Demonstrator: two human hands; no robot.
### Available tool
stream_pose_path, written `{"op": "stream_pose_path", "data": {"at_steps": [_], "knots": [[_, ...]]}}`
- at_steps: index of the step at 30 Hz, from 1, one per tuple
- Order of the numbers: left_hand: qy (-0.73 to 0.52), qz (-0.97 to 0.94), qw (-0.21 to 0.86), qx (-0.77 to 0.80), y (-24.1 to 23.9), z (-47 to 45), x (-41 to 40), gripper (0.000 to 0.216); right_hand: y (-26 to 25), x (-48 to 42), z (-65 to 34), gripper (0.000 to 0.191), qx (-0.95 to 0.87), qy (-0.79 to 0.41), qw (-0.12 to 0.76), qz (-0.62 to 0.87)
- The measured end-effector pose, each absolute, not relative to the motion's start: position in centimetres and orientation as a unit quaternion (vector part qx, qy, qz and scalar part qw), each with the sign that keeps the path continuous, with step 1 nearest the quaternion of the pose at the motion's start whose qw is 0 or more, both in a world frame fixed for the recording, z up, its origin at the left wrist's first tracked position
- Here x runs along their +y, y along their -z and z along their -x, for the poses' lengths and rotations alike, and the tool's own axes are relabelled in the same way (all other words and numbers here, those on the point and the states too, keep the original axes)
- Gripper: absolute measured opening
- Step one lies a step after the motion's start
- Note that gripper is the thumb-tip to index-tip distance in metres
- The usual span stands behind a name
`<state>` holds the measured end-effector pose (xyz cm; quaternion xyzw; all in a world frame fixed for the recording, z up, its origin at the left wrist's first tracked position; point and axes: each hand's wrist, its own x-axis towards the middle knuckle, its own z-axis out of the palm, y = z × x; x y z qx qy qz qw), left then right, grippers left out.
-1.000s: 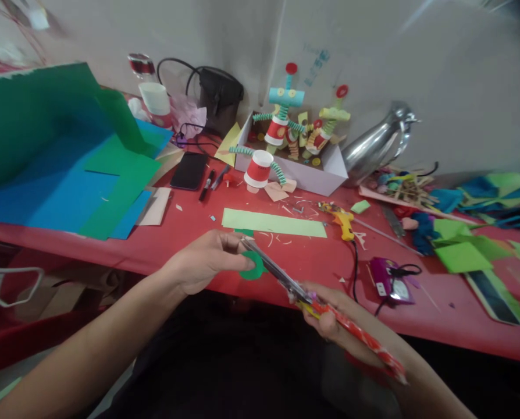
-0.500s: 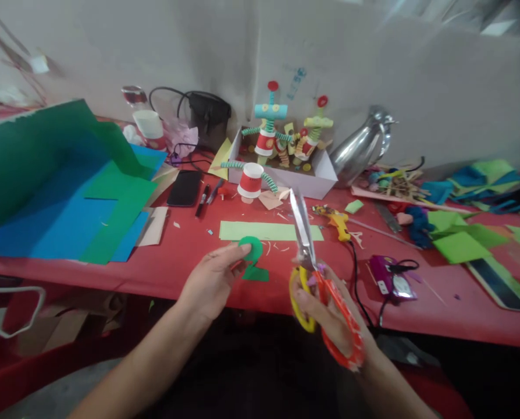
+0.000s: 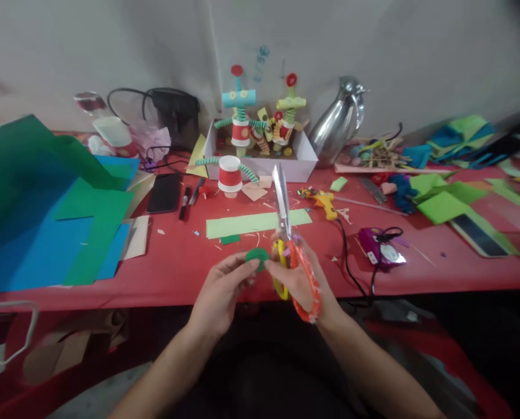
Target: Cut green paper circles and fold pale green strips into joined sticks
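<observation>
My left hand [image 3: 223, 291] pinches a small dark green paper disc [image 3: 257, 256] above the near edge of the red table [image 3: 417, 273]. My right hand [image 3: 301, 282] grips scissors [image 3: 286, 233] with orange and yellow handles, blades closed and pointing up and away. The fingertips of my right hand touch the disc's right edge. A small green paper offcut [image 3: 230, 239] lies on the table just beyond the disc. A long light green paper strip [image 3: 242, 223] lies behind it.
Blue and green paper sheets [image 3: 59, 227] cover the left. A black phone [image 3: 164, 192], markers [image 3: 189, 196], a paper cup figure [image 3: 230, 174] and a white box of paper robots [image 3: 303, 166] stand behind. A yellow glue gun [image 3: 323, 201], a purple device [image 3: 380, 251], a steel jug [image 3: 336, 123] and craft scraps lie right.
The scissors came off the green paper and swung upright. An offcut dropped to the table. Both hands have come together on the disc, and the view has shifted right.
</observation>
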<state>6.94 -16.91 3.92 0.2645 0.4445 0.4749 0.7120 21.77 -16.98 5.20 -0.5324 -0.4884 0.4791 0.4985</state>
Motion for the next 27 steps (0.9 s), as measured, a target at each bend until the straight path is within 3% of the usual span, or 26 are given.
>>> {"op": "stream_pose_path", "data": {"at_steps": [4,8,13,27], "knots": [[-0.430,-0.382,0.672,0.467,-4.1,-6.1,-16.2,0.017,-5.1,-17.0,-22.4,0.043,-0.499,-0.504,0.478,0.519],[-0.462,-0.297,0.694,0.466,-4.1,-5.7,-15.7,0.018,-5.1,-17.7,-23.1,0.046,-0.492,-0.541,0.469,0.495],[-0.507,-0.197,0.697,0.467,-4.1,-5.5,-15.4,0.023,-4.8,-19.6,-24.3,0.053,-0.474,-0.632,0.386,0.477],[-0.536,-0.194,0.694,0.440,-4.4,-5.3,-15.7,0.024,-5.2,-21.2,-24.0,0.062,-0.547,-0.626,0.317,0.457]]}}
